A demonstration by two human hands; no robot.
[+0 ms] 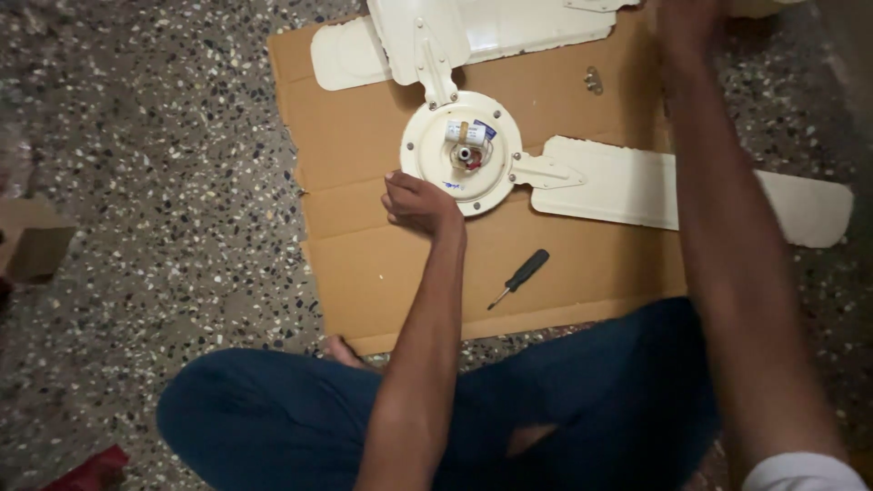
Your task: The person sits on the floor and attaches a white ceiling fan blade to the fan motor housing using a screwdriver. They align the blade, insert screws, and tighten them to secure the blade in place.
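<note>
Fan hub (461, 152): on cardboard (382, 264), between the hands.
Left hand (420, 202): curled, touching the hub's lower-left rim.
Right hand (684, 23): at top edge; grip cannot be told.
Screwdriver (518, 278): loose, below the hub.

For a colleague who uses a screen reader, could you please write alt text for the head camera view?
A seated person's left hand rests against the round cream motor housing of a ceiling fan lying on flattened cardboard, while the right hand reaches towards the top edge. A black-handled screwdriver lies on the cardboard near the knees.
</note>
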